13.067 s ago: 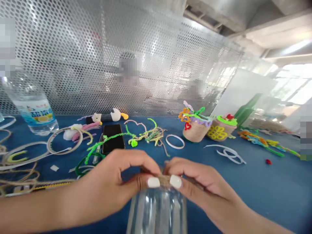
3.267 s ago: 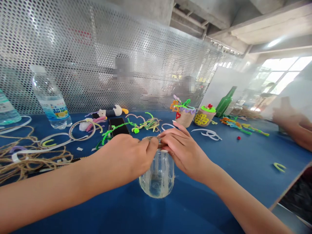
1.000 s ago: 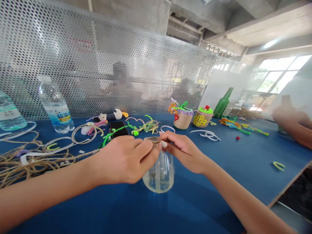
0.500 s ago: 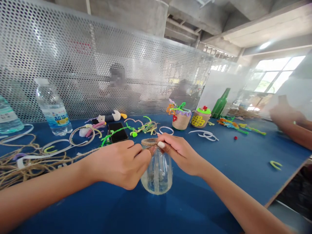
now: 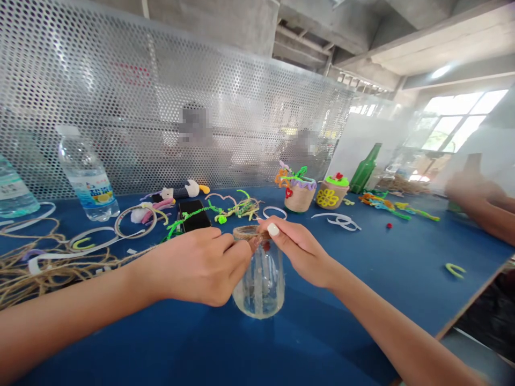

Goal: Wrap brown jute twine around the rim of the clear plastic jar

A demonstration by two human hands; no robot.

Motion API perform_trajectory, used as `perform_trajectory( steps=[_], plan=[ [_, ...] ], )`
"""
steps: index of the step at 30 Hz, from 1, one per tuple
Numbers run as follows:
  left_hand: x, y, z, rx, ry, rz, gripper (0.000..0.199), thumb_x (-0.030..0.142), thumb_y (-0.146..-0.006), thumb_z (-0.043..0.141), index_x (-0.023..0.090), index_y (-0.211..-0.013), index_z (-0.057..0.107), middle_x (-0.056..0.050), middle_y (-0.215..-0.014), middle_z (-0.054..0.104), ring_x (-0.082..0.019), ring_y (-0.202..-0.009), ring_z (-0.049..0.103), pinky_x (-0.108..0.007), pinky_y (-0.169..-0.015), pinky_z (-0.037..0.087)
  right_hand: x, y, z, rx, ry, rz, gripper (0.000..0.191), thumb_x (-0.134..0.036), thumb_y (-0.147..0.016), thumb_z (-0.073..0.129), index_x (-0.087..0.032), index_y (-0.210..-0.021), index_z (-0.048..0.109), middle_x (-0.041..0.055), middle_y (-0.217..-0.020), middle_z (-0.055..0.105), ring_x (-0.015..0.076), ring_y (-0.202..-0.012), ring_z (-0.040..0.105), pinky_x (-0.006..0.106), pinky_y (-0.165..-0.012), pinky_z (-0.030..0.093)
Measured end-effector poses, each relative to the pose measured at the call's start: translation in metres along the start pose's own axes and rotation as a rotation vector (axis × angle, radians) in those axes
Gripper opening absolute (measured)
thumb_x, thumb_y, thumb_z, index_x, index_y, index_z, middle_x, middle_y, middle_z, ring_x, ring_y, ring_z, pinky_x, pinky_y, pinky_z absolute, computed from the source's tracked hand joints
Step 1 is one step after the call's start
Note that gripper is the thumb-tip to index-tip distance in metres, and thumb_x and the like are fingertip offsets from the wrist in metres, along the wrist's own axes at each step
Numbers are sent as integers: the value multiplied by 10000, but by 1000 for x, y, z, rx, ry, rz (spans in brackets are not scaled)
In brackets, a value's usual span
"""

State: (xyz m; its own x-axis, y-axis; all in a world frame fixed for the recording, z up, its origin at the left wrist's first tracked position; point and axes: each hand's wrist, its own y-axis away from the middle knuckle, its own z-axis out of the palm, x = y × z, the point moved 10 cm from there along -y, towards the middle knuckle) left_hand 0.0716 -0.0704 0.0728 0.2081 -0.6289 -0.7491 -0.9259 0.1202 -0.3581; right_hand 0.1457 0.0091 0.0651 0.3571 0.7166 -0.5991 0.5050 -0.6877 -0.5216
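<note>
The glass jar (image 5: 259, 295) stands upright on the blue tabletop (image 5: 402, 252), with twine (image 5: 243, 233) around its neck. To the jar's left, the left hand (image 5: 209, 265) has its grip pinched on that twine. At the jar's right, the right hand (image 5: 298, 247) has its grip closed over the rim, thumb in front. Behind the jar are a phone (image 5: 189, 207), leftward, and two wrapped pots (image 5: 298, 199), rightward.

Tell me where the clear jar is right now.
In the head view, the clear jar is on the blue table just below center, between the left hand and the right hand, both at its twine-wrapped rim.
</note>
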Motion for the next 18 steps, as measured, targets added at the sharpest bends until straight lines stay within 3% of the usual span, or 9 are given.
perform_trajectory(
  steps=[9,11,13,15,18],
  plan=[
    [-4,0,-2,11,15,13,253,38,-898,387,106,-804,613,-19,-640,568,-133,-511,500,-288,-459,338,-2,-1,0,-36,3,2,275,-332,-987,379,-175,-805,512,-15,-713,490,101,-653,446,234,-622,376],
    [-7,1,-3,30,56,9,239,42,-904,374,93,-912,607,-14,-653,582,-135,-517,513,-285,-461,349,-2,-2,0,-46,13,2,283,-333,-987,377,-171,-804,521,-15,-708,490,99,-645,443,232,-614,375],
    [-21,3,0,31,184,-90,256,72,-917,382,83,-1117,542,11,-648,585,-124,-500,510,-264,-454,344,-2,-2,1,-66,-13,-3,286,-339,-986,380,-169,-811,530,-9,-718,507,101,-659,462,236,-629,393],
    [-42,9,10,-4,416,-272,384,113,-915,421,94,-1298,402,49,-637,578,-101,-481,502,-224,-452,345,0,-2,2,-88,-67,-2,276,-356,-981,394,-169,-847,546,6,-750,543,109,-685,495,247,-656,422],
    [-60,18,32,-103,724,-460,522,124,-881,486,125,-1375,318,67,-670,599,-70,-510,530,-165,-482,367,1,-3,3,-102,-134,-26,270,-374,-972,421,-170,-873,568,31,-825,592,123,-760,550,278,-732,459]
  ],
)
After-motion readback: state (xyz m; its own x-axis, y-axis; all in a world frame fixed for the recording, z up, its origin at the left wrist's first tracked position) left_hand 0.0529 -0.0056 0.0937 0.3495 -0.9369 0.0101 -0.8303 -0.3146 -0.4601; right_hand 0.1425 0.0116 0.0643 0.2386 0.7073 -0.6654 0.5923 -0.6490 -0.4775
